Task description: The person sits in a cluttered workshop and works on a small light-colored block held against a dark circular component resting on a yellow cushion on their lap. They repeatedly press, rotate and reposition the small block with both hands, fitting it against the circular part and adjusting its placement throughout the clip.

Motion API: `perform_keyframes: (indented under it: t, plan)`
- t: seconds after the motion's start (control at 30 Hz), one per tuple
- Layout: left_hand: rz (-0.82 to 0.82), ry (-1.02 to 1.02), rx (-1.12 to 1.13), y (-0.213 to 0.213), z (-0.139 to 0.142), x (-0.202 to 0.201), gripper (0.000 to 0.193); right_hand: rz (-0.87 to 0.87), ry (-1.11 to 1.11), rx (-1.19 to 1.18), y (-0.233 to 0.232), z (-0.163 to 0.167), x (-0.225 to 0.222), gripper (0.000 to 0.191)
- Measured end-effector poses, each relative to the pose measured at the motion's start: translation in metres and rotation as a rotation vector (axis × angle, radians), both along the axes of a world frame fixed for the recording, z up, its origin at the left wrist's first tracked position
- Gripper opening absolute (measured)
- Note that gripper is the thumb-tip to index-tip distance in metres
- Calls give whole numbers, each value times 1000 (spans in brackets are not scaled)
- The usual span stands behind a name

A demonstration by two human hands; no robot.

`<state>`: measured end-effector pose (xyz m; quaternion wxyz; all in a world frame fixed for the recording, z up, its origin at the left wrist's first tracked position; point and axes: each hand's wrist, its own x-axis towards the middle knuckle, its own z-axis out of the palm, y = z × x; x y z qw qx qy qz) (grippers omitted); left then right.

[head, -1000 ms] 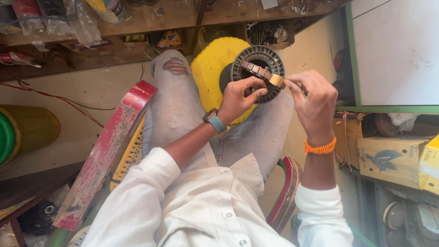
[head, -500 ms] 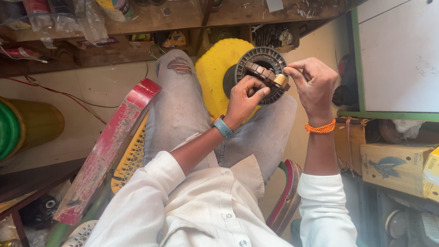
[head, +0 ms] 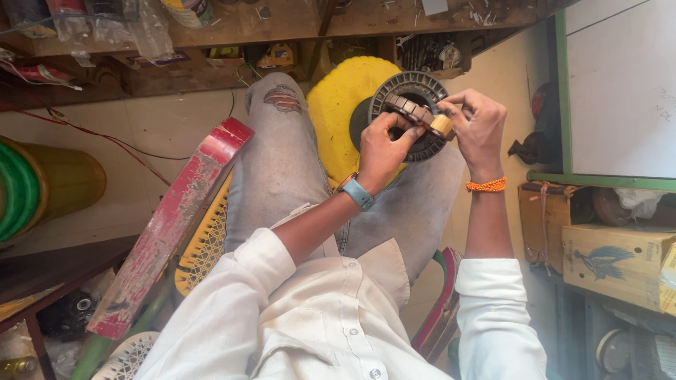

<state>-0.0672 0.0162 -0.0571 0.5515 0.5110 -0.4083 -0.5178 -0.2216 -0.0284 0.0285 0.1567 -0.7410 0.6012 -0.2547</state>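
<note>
A round grey ribbed ring (head: 415,95) with a dark hollow centre rests over my lap in the head view. My left hand (head: 384,144) grips its near edge, a blue band on that wrist. My right hand (head: 479,127), with an orange thread at the wrist, pinches a brown segmented strip (head: 412,108) that lies across the ring's opening and ends in a small yellowish roll (head: 441,124). Behind the ring sits a yellow disc (head: 341,105). My knees in torn grey jeans (head: 282,148) are under the hands.
A red worn plank (head: 176,225) leans at my left beside a yellow woven seat (head: 204,246). A wooden shelf (head: 211,28) with clutter runs along the top. Cardboard boxes (head: 612,260) stand at right under a green-framed white board (head: 620,84). A yellow-green drum (head: 35,186) is at far left.
Both hands and the ring have drifted slightly left in view. My right hand has closed in onto the strip's yellowish end; a thin tool seen in it earlier is out of sight.
</note>
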Motion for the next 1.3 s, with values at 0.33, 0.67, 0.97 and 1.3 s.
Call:
perform_keyframes:
  t: [0.33,0.67,0.97,1.3]
  plan:
    - [219,-589,-575,6,21,19,46,-165,21,-60,9,-17,-4,11]
    - [-533,-730,-779,-63,27,44,90,-223,11,-56,17,-27,-13,13]
    - [-625,-332,-777,-81,14,44,106,-333,-499,239,52,29,-18,13]
    - [-619,-340,-760,-82,15,45,102,-257,-294,248,73,34,5,11]
